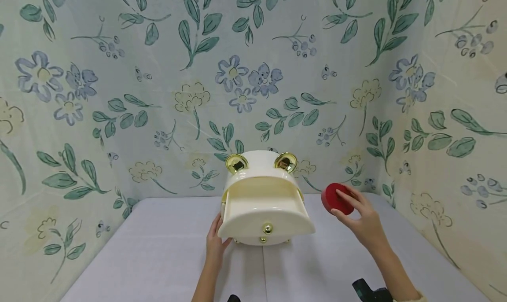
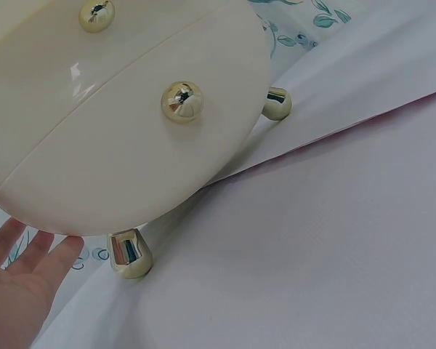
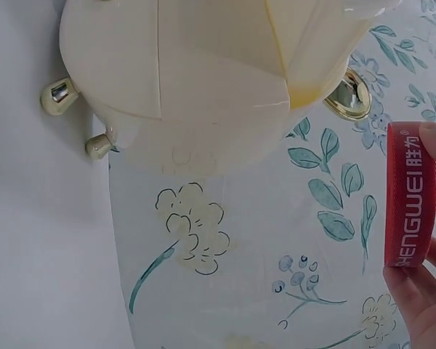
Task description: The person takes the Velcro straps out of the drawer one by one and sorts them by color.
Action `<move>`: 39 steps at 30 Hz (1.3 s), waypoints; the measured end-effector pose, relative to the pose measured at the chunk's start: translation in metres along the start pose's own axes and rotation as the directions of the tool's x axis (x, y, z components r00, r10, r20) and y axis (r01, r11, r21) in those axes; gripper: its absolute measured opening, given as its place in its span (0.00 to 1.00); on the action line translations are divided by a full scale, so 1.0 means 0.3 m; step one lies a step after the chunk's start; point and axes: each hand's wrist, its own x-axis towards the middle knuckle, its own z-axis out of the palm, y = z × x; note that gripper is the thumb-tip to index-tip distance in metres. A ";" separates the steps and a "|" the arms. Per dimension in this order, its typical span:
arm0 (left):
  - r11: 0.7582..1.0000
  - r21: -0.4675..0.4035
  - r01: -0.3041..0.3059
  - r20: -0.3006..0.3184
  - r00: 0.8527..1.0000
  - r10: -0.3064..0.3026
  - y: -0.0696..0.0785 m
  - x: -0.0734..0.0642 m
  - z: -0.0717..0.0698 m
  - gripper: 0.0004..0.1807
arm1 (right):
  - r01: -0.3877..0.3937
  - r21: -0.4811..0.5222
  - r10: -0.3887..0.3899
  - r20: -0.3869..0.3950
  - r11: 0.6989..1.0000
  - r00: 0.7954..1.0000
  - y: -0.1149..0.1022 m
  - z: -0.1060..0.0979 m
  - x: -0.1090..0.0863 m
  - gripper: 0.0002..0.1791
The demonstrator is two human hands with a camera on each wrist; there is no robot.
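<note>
A cream frog-shaped drawer box (image 1: 257,161) with gold-rimmed eyes stands on the table, its upper drawer (image 1: 266,225) pulled out toward me. Extended fingers of my left hand (image 1: 215,244) rest against the box's left side; in the left wrist view the left hand (image 2: 22,291) touches the lower edge near a gold foot (image 2: 131,254). To the right of the box, my right hand (image 1: 364,222) holds a red roll of tape (image 1: 336,199) above the table. White lettering runs along the red roll (image 3: 410,196) in the right wrist view, with thumb and fingers at its edges.
A white cloth (image 1: 166,249) with a seam covers the table. Flower-patterned fabric (image 1: 158,95) hangs behind it and along both sides. Dark wrist-camera parts (image 1: 370,292) show at the bottom edge. A lower gold knob (image 1: 263,239) sits beneath the open drawer.
</note>
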 end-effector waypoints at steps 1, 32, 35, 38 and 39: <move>1.000 0.000 0.000 0.001 1.000 0.000 0.001 0.000 -0.001 0.32 | 0.003 0.001 -0.003 -0.011 1.000 1.000 0.005 -0.001 -0.003 0.30; 1.000 0.021 0.016 -0.005 1.000 -0.016 -0.004 0.007 -0.004 0.29 | -0.150 -0.098 0.141 -0.093 0.984 0.986 0.134 0.012 -0.089 0.29; 1.000 0.024 0.010 -0.003 1.000 -0.010 -0.002 0.002 -0.002 0.30 | -0.155 -0.104 0.146 -0.088 0.982 0.985 0.137 0.017 -0.093 0.29; 1.000 0.022 0.001 0.003 1.000 -0.001 0.002 -0.002 -0.003 0.31 | -0.158 -0.109 0.149 -0.085 0.981 0.985 0.139 0.022 -0.095 0.29; 1.000 0.019 0.001 0.003 1.000 -0.001 0.003 -0.002 -0.003 0.31 | -0.159 -0.108 0.150 -0.084 0.981 0.985 0.139 0.023 -0.096 0.29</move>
